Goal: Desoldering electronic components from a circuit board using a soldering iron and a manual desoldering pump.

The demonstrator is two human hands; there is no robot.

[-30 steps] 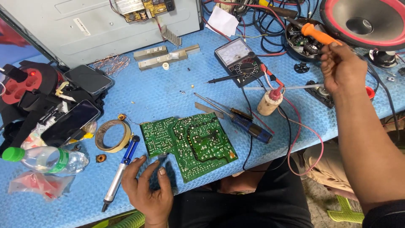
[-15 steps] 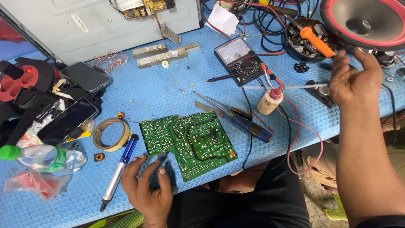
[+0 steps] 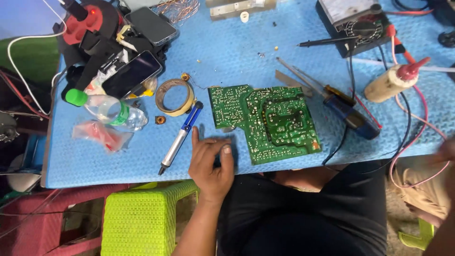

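Note:
A green circuit board (image 3: 270, 121) lies solder side up on the blue mat (image 3: 265, 52), near its front edge. My left hand (image 3: 211, 163) rests on the mat just left of the board's near corner, index finger and thumb apart, nothing gripped that I can see. A blue and silver desoldering pump (image 3: 180, 140) lies close beside that hand's index finger. My right hand (image 3: 448, 150) is only a blurred sliver at the right edge, low beside the mat; its fingers are hidden.
Left of the board lie a tape roll (image 3: 175, 97), a green-capped bottle (image 3: 106, 110) and two phones (image 3: 132, 73). A dark-handled screwdriver (image 3: 350, 114), a red-tipped glue bottle (image 3: 393, 80), a multimeter (image 3: 353, 23) and red wires (image 3: 422, 118) lie to the right. A green stool (image 3: 142, 215) stands below.
My right hand left the orange-handled tool at the back right and dropped to the right edge. The view tilted down and closer. My left hand stayed beside the board.

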